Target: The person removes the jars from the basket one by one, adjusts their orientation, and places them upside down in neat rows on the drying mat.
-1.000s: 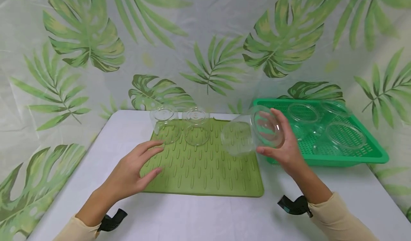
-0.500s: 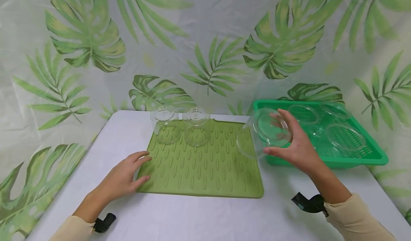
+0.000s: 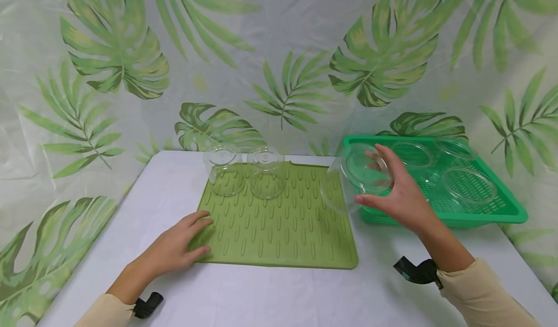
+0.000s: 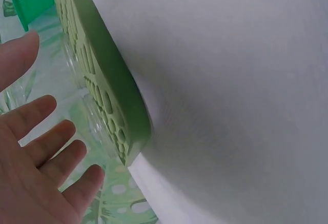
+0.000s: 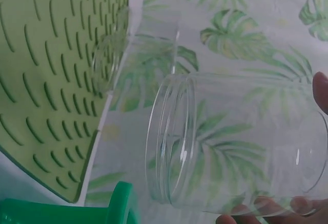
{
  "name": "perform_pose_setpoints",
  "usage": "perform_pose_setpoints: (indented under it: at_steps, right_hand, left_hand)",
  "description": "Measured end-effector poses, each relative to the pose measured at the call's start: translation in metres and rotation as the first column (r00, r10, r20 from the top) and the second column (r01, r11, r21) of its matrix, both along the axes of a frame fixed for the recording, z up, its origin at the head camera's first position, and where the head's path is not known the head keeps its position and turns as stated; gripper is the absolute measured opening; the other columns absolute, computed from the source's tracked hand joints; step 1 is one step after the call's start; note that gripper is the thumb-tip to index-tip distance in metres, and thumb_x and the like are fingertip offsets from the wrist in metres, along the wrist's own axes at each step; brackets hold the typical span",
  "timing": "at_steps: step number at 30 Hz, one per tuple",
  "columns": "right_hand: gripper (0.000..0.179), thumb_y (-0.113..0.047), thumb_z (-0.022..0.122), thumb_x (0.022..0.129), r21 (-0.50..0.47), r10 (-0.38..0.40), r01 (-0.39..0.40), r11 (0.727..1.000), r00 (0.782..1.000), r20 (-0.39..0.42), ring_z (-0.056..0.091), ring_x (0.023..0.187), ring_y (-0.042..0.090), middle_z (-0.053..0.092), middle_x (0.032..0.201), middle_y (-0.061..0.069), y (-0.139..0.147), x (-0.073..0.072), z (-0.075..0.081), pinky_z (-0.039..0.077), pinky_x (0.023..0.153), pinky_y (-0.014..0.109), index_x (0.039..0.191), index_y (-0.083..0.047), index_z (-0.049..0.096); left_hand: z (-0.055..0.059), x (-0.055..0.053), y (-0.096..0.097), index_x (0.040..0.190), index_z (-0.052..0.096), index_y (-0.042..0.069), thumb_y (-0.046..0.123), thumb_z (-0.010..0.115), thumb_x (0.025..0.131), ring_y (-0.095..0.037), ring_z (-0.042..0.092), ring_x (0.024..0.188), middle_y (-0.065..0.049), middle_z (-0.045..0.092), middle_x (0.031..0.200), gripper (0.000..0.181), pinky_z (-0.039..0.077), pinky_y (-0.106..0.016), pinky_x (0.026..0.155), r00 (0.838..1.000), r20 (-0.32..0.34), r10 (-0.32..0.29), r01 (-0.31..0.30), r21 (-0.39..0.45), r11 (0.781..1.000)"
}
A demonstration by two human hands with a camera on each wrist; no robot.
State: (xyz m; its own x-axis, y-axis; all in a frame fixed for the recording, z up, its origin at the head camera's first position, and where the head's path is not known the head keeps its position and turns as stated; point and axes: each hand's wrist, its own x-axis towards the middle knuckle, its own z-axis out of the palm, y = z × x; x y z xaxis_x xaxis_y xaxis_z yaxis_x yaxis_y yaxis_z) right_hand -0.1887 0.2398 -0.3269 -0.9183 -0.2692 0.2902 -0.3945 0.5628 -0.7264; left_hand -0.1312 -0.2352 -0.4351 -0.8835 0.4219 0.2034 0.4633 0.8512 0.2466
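In the head view, my right hand (image 3: pixel 410 201) grips a clear jar (image 3: pixel 364 169) near its base, above the back right of the green ribbed drying mat (image 3: pixel 283 240). The jar is tilted, its mouth towards the lower left. The right wrist view shows the threaded rim of this jar (image 5: pixel 174 142), apart from the mat. Two more clear jars, a left one (image 3: pixel 225 172) and a right one (image 3: pixel 267 174), stand upside down at the mat's back left. My left hand (image 3: pixel 172 244) holds nothing, fingers loosely spread at the mat's front left edge.
At the right stands a green perforated basket (image 3: pixel 444 219) with several clear jars (image 3: pixel 468 186) in it. White cloth (image 3: pixel 270 298) covers the table. A leaf-patterned sheet (image 3: pixel 296 36) hangs behind.
My right hand has carried the jar right, towards the basket, and the jar's base now faces me more. The left hand has drawn back towards the mat's front left corner.
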Motion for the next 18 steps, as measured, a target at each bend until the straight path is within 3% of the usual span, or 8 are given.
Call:
perform_pose_setpoints:
  at_steps: [4,10,18]
  right_hand:
    - [0.106,-0.027,0.081,0.083,-0.005,-0.001,0.001,1.0,1.0,0.024,0.037,0.144,0.039,0.032,0.162,0.008,-0.006,-0.003,0.003,0.044,0.099,0.064,0.16,-0.034,0.009]
    - [0.106,-0.031,0.08,0.084,0.016,-0.014,0.013,1.0,0.999,0.044,0.038,0.144,0.04,0.033,0.162,0.007,-0.011,-0.006,0.005,0.045,0.095,0.068,0.16,-0.033,0.007]
    - [0.108,-0.034,0.08,0.084,0.025,-0.013,0.011,1.0,0.997,0.08,0.034,0.147,0.038,0.029,0.164,0.006,-0.019,-0.015,0.008,0.042,0.1,0.068,0.16,-0.032,0.004]
  left_hand:
    - [-0.002,-0.001,0.002,0.137,0.057,0.003,0.031,0.076,0.084,-0.038,0.051,0.134,-0.018,0.051,0.146,0.062,0.047,-0.053,0.106,1.0,0.014,-0.005,0.005,-0.01,1.0]
    - [-0.005,-0.004,0.005,0.138,0.055,0.003,0.034,0.074,0.087,-0.038,0.049,0.137,-0.018,0.049,0.148,0.062,0.046,-0.054,0.107,0.996,0.093,-0.007,0.01,-0.03,0.999]
    - [-0.004,-0.006,0.004,0.137,0.056,0.001,0.035,0.073,0.087,-0.042,0.044,0.14,-0.019,0.049,0.147,0.062,0.042,-0.055,0.111,0.991,0.136,-0.009,0.02,-0.075,0.997]
